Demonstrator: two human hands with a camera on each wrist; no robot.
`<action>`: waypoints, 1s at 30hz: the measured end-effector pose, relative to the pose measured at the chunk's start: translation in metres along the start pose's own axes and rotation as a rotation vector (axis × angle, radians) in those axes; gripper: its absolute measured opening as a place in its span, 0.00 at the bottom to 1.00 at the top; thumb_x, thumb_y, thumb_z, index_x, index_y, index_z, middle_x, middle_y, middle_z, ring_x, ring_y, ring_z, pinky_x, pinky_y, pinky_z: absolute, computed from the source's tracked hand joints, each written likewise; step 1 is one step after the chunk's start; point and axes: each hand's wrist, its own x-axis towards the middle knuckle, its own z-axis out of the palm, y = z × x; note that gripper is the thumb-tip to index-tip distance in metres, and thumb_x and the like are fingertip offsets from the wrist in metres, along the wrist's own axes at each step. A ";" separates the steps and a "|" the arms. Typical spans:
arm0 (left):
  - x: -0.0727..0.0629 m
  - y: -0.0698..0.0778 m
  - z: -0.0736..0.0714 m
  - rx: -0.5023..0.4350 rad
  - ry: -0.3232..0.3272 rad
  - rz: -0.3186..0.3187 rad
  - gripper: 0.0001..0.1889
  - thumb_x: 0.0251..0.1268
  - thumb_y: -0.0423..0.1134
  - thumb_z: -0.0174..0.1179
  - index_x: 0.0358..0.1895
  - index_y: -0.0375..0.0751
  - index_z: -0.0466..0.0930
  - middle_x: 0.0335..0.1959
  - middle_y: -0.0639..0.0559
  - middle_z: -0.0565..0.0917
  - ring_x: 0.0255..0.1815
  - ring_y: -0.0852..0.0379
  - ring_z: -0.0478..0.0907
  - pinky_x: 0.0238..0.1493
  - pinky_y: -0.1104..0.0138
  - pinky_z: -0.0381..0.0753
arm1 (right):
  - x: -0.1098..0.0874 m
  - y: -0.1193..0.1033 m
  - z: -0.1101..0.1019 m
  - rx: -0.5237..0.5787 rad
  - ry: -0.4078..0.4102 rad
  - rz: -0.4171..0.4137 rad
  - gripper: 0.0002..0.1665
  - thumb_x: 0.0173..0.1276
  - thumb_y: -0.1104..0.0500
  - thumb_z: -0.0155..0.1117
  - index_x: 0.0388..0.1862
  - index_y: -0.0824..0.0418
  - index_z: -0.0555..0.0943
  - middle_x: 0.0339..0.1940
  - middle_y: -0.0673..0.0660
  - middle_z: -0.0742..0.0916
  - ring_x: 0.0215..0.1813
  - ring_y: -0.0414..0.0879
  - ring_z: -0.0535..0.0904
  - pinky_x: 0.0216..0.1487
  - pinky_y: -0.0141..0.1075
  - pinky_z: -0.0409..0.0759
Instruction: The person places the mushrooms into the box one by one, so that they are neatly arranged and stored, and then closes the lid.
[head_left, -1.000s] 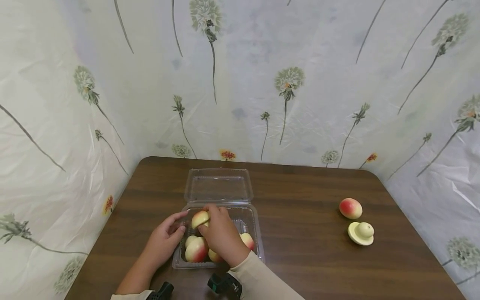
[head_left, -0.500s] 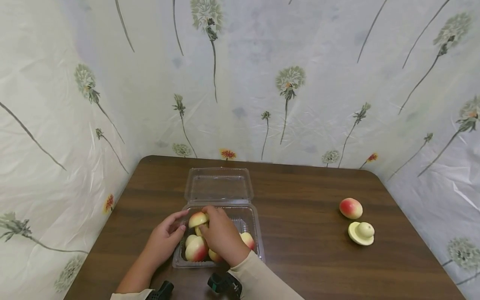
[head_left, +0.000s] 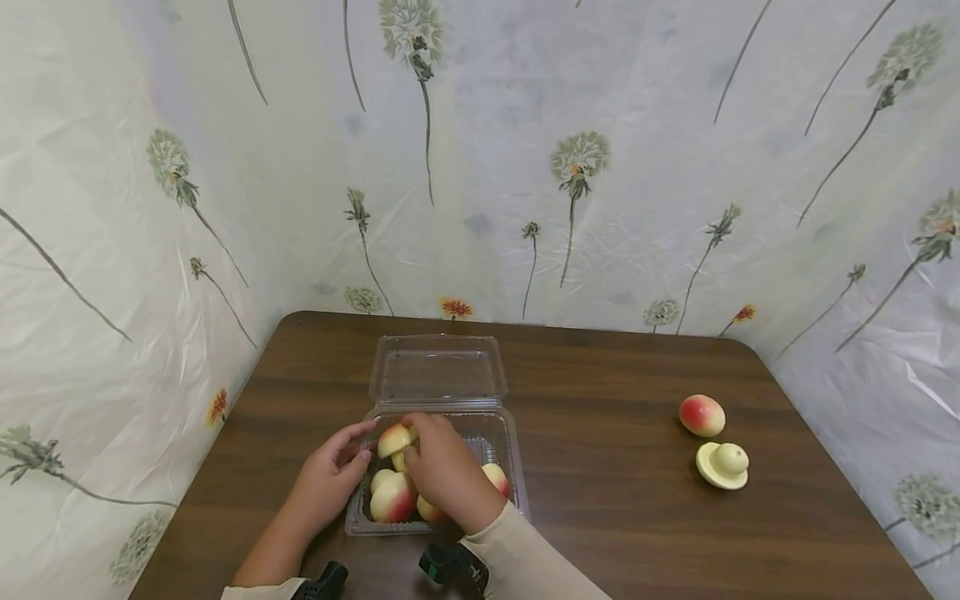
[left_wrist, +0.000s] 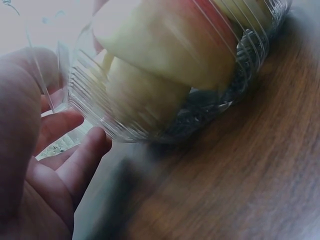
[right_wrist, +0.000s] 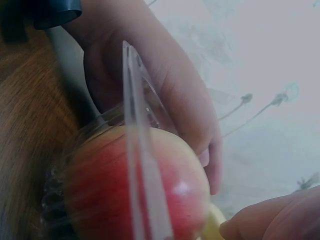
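A hinged clear plastic box (head_left: 352, 512) lies open, holding several smooth red-and-cream, mushroom-shaped pieces, one of them (head_left: 392, 500) at the front left. My left hand (head_left: 326, 479) is at its left side; in the left wrist view, thumb and fingers (left_wrist: 65, 120) hold the rim. My right hand (head_left: 446, 471) reaches over the box and pinches a mushroom-shaped piece (head_left: 393, 440), cap tilted up to the left and pale stem showing below. The right wrist view has another red piece (right_wrist: 100, 190) in front, seen through the plastic wall. The right palm hides part of the box.
Far to the right on the brown table (head_left: 600, 467) lie a red-and-cream piece (head_left: 702, 415) and a pale one (head_left: 726, 465) turned stem up. The box's transparent lid (head_left: 438, 371) is folded back behind it. Dandelion-patterned sheeting (head_left: 480, 167) hangs around the table.
The piece in my right hand has shifted slightly left and tipped, so that more of its stem shows. My left hand and the box have stayed in place.
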 end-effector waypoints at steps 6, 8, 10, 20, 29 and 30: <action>0.000 0.000 0.000 -0.002 0.006 0.002 0.22 0.77 0.33 0.60 0.71 0.50 0.77 0.68 0.47 0.82 0.62 0.49 0.84 0.56 0.70 0.82 | -0.004 -0.003 -0.008 0.029 0.003 -0.004 0.20 0.75 0.57 0.66 0.64 0.57 0.81 0.61 0.58 0.83 0.59 0.51 0.83 0.60 0.49 0.83; 0.000 0.000 0.000 -0.005 0.005 0.005 0.22 0.77 0.33 0.60 0.71 0.50 0.77 0.69 0.47 0.81 0.62 0.49 0.84 0.56 0.70 0.81 | -0.007 -0.004 -0.011 0.043 0.009 -0.002 0.20 0.76 0.57 0.65 0.64 0.57 0.81 0.63 0.58 0.83 0.62 0.52 0.82 0.61 0.50 0.82; 0.000 0.000 0.000 -0.007 0.001 0.009 0.22 0.78 0.34 0.60 0.71 0.49 0.77 0.69 0.47 0.81 0.62 0.49 0.84 0.56 0.71 0.81 | -0.010 -0.004 -0.014 0.052 0.024 0.000 0.20 0.77 0.56 0.65 0.65 0.57 0.81 0.65 0.58 0.82 0.65 0.53 0.81 0.63 0.51 0.82; 0.000 0.000 -0.001 -0.010 0.010 0.027 0.22 0.77 0.32 0.60 0.71 0.48 0.77 0.70 0.48 0.80 0.64 0.48 0.83 0.57 0.72 0.81 | -0.030 -0.001 -0.013 -0.017 0.104 -0.138 0.20 0.76 0.52 0.65 0.63 0.56 0.82 0.63 0.55 0.81 0.51 0.48 0.84 0.49 0.43 0.85; -0.002 0.000 0.001 -0.023 -0.007 0.015 0.22 0.78 0.35 0.60 0.72 0.49 0.76 0.70 0.47 0.81 0.63 0.50 0.83 0.57 0.70 0.81 | -0.049 0.004 -0.015 0.006 0.128 -0.271 0.18 0.75 0.55 0.66 0.60 0.58 0.82 0.60 0.54 0.81 0.58 0.46 0.81 0.57 0.41 0.84; -0.002 0.000 0.001 -0.025 -0.006 0.019 0.22 0.78 0.34 0.60 0.72 0.48 0.76 0.70 0.46 0.80 0.63 0.49 0.83 0.57 0.71 0.81 | -0.050 0.004 -0.015 0.013 0.130 -0.275 0.19 0.75 0.55 0.66 0.61 0.57 0.81 0.60 0.54 0.81 0.58 0.46 0.81 0.57 0.41 0.84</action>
